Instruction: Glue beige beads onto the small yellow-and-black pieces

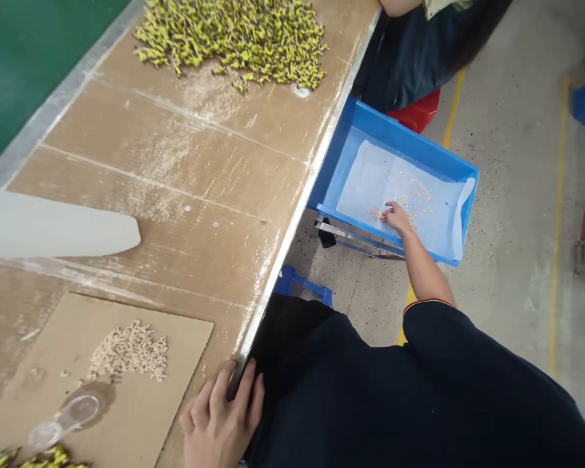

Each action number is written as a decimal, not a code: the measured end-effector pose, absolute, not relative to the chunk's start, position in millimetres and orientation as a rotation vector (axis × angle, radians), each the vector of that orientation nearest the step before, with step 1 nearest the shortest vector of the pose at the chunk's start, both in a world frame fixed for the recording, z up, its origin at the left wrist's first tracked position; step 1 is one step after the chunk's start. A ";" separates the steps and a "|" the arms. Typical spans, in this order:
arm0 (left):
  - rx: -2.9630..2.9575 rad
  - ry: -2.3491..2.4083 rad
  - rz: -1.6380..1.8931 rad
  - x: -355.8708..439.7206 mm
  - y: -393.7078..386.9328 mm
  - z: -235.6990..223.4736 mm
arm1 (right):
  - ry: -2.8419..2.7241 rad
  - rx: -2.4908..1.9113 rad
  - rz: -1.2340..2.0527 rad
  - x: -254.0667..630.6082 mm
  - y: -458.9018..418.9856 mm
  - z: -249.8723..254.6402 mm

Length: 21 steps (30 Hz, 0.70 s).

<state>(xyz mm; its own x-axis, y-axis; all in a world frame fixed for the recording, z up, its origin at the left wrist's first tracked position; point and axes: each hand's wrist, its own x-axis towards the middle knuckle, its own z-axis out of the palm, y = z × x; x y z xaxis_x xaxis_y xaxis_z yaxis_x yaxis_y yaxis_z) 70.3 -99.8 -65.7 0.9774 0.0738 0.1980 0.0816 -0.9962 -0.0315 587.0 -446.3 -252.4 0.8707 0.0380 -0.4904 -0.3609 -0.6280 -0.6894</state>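
Note:
My left hand (223, 416) rests on the metal-edged rim of the table (277, 257), fingers apart and holding nothing. Out to the side, my right hand (396, 218) reaches into a blue tray (394, 133) lined with a white sheet (365, 188). Its fingers are spread among small pale pieces (412, 201) scattered on the sheet; I see nothing held in them. Near my left hand lies a cardboard sheet (141, 429) bearing a pile of small pale pieces (131, 351) and a clear plastic container (80, 411).
A large heap of yellow-and-dark small pieces (238, 39) covers the table's far end, with more yellow pieces (53, 458) at the bottom left. A white tapered panel (53, 224) juts in from the left. Beyond the tray sits another person (414, 52) on a red stool (422, 114).

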 end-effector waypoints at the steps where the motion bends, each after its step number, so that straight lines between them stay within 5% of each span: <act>1: -3.092 -0.127 -0.318 69.7 -99.1 -66.2 | 0.252 -2.167 0.591 587.1 -446.0 -249.6; 21: -2.900 -0.017 -0.286 83.2 -98.9 -51.8 | 0.279 -2.164 0.732 576.2 -419.8 -232.9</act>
